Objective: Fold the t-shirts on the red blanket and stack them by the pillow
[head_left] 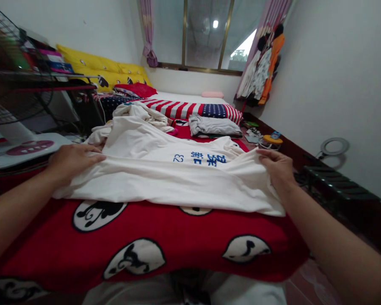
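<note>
T-shirt [165, 182], white with blue print, is lying bunched across the near end of a bed [178, 241] covered in red with white cloud shapes. Left hand [74, 163] and right hand [274, 167] are well apart, each holding the shirt's folded edge at opposite sides. Farther up the bed, a grey folded cloth [214, 126] and star-and-stripe bedding [184, 109] are lying — an electric fan [15, 84] is standing left of the bed, a black rack [336, 182] right of it.
</note>
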Demonstrator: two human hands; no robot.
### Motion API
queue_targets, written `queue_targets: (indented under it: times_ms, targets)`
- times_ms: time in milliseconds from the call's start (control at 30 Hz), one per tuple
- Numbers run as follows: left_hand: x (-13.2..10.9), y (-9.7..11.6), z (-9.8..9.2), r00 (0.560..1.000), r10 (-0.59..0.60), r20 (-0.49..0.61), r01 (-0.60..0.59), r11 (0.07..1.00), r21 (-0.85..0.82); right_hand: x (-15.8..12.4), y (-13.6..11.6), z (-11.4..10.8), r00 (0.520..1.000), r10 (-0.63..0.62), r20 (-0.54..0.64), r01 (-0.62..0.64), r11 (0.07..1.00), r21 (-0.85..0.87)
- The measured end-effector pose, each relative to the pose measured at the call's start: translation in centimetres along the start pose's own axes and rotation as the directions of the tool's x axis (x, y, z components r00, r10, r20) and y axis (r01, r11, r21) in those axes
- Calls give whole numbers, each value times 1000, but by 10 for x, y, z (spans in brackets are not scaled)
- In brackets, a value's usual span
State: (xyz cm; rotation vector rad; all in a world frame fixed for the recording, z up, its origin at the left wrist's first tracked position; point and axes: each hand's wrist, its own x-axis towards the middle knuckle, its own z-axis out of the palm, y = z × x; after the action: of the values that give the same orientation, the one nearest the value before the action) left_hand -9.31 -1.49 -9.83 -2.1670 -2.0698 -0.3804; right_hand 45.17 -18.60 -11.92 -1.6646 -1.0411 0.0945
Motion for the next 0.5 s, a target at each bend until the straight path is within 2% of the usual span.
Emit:
queue_targets:
  times_ms: [67,167,200,267,333,367,433,500]
  targets:
    - [3,1,0,999,38,35,-42,993,109,1,-3,-5,999,-26,-22,24,996,-85]
    - [0,10,-2,984,146,97,-167,950,262,3,-2,-12,984,48,174,21,925,-378]
    - [-2,16,-3,975,207,81,-222,929,297,4,-2,-13,979,46,200,56,879,-474]
    - [-8,32,-4,939,344,-5,-326,893,311,5,-4,-11,982,-83,172,172,780,-602]
    - [-13,56,-2,895,440,-80,-416,885,208,4,-11,-1,957,-233,174,289,699,-654]
    - [-14,70,0,881,465,-92,-455,884,112,3,-17,7,945,-256,203,326,700,-635]
    - [-18,100,8,861,502,-79,-508,852,-130,0,-29,28,928,-202,314,353,746,-565]
    - [-24,132,19,824,563,-58,-549,770,-326,-5,-38,50,901,-107,420,337,781,-526]
